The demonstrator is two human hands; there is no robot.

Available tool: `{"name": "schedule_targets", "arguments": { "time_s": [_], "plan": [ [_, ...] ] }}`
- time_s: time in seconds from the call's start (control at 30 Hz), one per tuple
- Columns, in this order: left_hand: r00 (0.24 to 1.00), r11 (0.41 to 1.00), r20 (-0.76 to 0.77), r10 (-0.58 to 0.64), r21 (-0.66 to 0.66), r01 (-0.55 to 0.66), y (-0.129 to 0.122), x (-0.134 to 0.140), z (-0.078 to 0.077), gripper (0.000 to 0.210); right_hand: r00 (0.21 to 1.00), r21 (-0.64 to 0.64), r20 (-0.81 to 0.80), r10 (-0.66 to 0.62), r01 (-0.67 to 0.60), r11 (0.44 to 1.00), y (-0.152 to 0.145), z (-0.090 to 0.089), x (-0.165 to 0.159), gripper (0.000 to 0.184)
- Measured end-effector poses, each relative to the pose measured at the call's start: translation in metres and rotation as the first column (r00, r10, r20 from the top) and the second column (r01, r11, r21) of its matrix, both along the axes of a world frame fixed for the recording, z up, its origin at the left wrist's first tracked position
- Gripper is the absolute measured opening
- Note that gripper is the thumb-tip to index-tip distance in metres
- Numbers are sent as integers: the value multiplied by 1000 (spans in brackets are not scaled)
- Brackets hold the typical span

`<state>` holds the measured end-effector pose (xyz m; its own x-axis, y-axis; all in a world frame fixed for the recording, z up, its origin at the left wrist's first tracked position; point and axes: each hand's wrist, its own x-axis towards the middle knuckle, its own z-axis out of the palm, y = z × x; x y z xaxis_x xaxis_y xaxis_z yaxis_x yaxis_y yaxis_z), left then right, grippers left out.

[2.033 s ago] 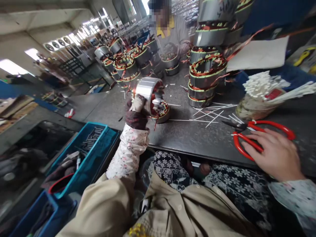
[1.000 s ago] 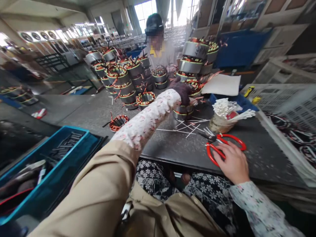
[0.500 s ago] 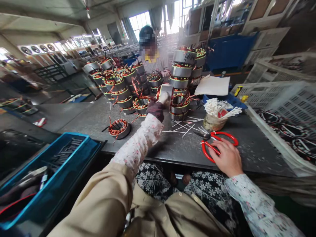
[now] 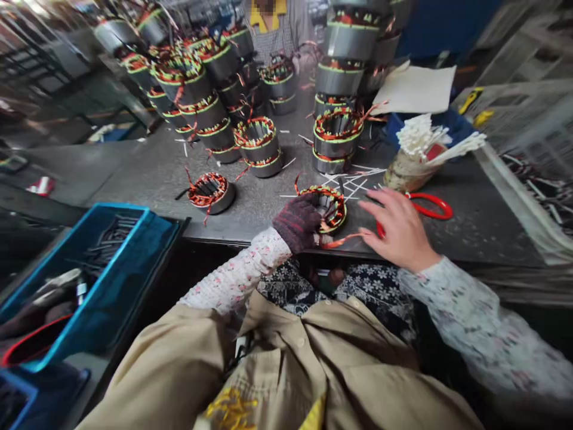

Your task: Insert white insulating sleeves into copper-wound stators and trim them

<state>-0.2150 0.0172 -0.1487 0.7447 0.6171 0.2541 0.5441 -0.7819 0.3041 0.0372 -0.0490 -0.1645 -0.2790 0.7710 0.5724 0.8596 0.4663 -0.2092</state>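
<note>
A motor stator (image 4: 339,218) with copper windings lies close to the front edge of the table. My left hand (image 4: 298,224), in a dark fingerless glove, grips its left side. An orange lead wire (image 4: 342,241) sticks out from the stator toward my right hand (image 4: 398,230). That hand is bare, its fingers apart, just right of the stator; whether a fingertip touches the wire I cannot tell. Red-handled scissors (image 4: 447,209) lie on the table, partly hidden behind the right hand. Thin white sticks (image 4: 353,179) are scattered behind the stator.
Another stator (image 4: 219,200) lies to the left. Stacked stators (image 4: 264,161) stand behind, with taller stacks (image 4: 344,77) at the back right. A cup (image 4: 405,170) holds white sticks. A blue bin (image 4: 147,239) is at left, a white crate (image 4: 510,191) at right. Another person (image 4: 282,39) is opposite.
My left hand has brought a stator from the stacks down to the front of the table. My right hand has let go of the scissors and moved left. The view has tilted down.
</note>
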Motion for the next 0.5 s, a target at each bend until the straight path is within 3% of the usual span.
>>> {"name": "schedule_targets", "arguments": {
  "time_s": [0.1, 0.23, 0.27, 0.33, 0.37, 0.43, 0.5],
  "plan": [
    [991, 987, -116, -66, 140, 82, 2, 0, 0, 34, 983, -63, 30, 182, -179, 982, 22, 20, -37, 45],
    [981, 981, -189, -46, 178, 80, 3, 4, 3, 42, 925, -94, -102, 367, -376, 922, 55, 26, -54, 12],
    [974, 979, -224, -37, 186, 80, 3, 3, 3, 46, 916, -74, -176, 361, -378, 923, 64, 25, -52, 14],
    [968, 979, -247, -35, 187, 83, 3, 0, 2, 52, 876, -69, -443, 190, -245, 967, 80, 17, -44, 27],
    [978, 979, -208, -22, 194, 63, 0, -3, 1, 54, 814, -108, -578, 57, -146, 983, 87, 11, -39, 32],
    [996, 971, -27, 81, 228, -72, -11, -10, -4, 59, 640, -227, -750, -167, -12, 974, 97, -2, -30, 38],
    [963, 949, 167, 212, 200, -243, -31, -13, -11, 54, 552, -291, -798, -242, -1, 957, 100, -11, -25, 40]
  ]
}}
